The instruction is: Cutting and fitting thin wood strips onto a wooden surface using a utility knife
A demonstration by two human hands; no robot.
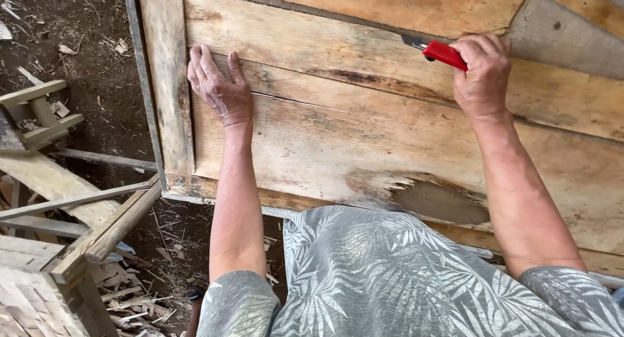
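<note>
Our shirt hung below as our left hand lay flat on the boards, our right hand gripping the red knife, whose blade we judged could slip toward those spread fingers.

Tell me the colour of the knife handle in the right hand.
Red, on the utility knife gripped by the right hand; head view.
</note>
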